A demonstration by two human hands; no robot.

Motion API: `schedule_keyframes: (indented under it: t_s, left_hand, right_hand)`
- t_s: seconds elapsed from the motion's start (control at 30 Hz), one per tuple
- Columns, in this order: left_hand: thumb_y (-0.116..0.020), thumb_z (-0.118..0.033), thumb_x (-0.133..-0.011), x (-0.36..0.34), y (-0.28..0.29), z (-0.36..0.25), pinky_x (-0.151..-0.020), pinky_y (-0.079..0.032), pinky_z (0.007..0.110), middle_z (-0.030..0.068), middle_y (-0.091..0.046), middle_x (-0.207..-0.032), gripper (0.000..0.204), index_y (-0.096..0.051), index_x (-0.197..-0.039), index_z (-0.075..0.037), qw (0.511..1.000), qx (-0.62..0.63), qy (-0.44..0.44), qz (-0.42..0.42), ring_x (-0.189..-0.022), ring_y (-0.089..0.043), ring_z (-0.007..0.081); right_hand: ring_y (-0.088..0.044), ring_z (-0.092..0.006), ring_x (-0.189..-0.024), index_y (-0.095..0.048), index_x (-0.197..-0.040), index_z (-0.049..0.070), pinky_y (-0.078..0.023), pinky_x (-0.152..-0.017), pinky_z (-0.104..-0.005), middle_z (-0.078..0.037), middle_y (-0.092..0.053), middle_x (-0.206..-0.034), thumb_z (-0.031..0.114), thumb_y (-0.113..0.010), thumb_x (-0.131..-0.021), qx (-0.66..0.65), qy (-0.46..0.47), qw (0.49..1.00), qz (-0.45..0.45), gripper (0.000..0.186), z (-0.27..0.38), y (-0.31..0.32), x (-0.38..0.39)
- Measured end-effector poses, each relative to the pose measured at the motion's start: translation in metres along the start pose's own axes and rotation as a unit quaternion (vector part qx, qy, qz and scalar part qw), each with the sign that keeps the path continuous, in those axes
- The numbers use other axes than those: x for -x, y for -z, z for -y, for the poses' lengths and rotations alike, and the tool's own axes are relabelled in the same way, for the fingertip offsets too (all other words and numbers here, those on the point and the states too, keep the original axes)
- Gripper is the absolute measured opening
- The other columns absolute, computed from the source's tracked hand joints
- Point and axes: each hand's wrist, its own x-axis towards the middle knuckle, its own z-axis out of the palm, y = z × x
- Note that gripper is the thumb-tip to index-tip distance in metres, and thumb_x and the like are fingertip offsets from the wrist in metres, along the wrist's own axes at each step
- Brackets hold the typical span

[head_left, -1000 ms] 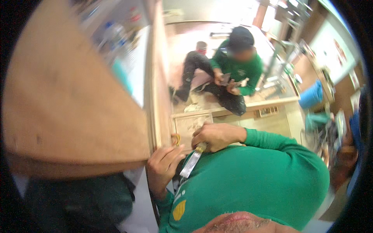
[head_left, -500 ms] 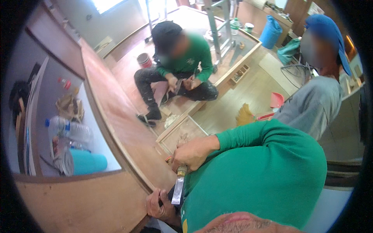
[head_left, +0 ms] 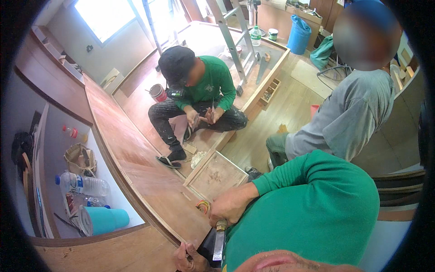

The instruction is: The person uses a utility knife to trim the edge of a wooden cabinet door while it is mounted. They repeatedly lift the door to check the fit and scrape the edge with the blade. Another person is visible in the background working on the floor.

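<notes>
My right hand (head_left: 229, 205), in a green sleeve, is closed around a chisel (head_left: 219, 245). Below the fist show its brass-coloured ferrule and flat metal blade, pointing down. Beside the knuckles is a small multicoloured thing (head_left: 203, 206) with red, yellow and green bands, perhaps wires. At the lower left, my left hand (head_left: 189, 259) has its fingers curled at the edge of a wooden panel (head_left: 102, 251); the picture's lower border cuts off part of it. A shallow wooden tray-like frame (head_left: 216, 174) with debris lies just beyond my right hand.
A cabinet opening (head_left: 140, 213) at left holds bottles (head_left: 86, 185), a turquoise tumbler (head_left: 105, 219) and a bag (head_left: 80, 159). One person (head_left: 199, 95) sits cross-legged ahead; another (head_left: 340, 115), in grey, is close on my right. Behind stand a ladder (head_left: 233, 45) and red-white bucket (head_left: 157, 93).
My right hand and the chisel appear lower and slightly right. The view has tilted up. The person in grey has shifted, now covering most of the broom and dustpan.
</notes>
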Motion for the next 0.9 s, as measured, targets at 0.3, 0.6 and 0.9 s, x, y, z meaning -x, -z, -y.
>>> schedule_keyframes:
  t_s: [0.3,0.6,0.9]
  left_hand:
    - [-0.063,-0.036,-0.098,-0.001,-0.004,-0.025,-0.069,-0.053,0.049,0.0211,-0.070,-0.085,0.038,-0.074,-0.111,-0.003,0.986,0.007,-0.095,-0.136,-0.072,-0.064,0.0388]
    - [-0.075,-0.018,-0.095,-0.003,-0.030,-0.017,-0.066,-0.051,0.043,0.0153,-0.068,-0.081,0.020,-0.073,-0.105,-0.001,0.947,0.090,-0.160,-0.262,-0.072,-0.063,0.0321]
    - [-0.077,-0.013,-0.092,-0.001,-0.026,-0.018,-0.061,-0.050,0.040,0.0144,-0.066,-0.080,0.017,-0.073,-0.103,-0.001,0.947,0.110,-0.153,-0.261,-0.070,-0.063,0.0305]
  right_hand:
    - [-0.065,-0.0440,-0.088,-0.066,-0.093,0.001,-0.049,-0.078,-0.0537,-0.023,-0.067,-0.085,0.016,-0.068,-0.080,0.033,0.063,0.997,0.010,0.021,0.002,-0.018,-0.010]
    - [-0.063,-0.0458,-0.080,-0.064,-0.090,-0.002,-0.048,-0.072,-0.0535,-0.025,-0.067,-0.081,0.013,-0.070,-0.074,0.003,0.059,0.997,0.048,0.023,0.012,-0.036,-0.026]
    - [-0.064,-0.0420,-0.088,-0.065,-0.095,0.000,-0.050,-0.077,-0.0492,-0.021,-0.067,-0.088,0.014,-0.074,-0.080,-0.004,0.016,0.999,0.046,0.022,0.018,-0.048,-0.009]
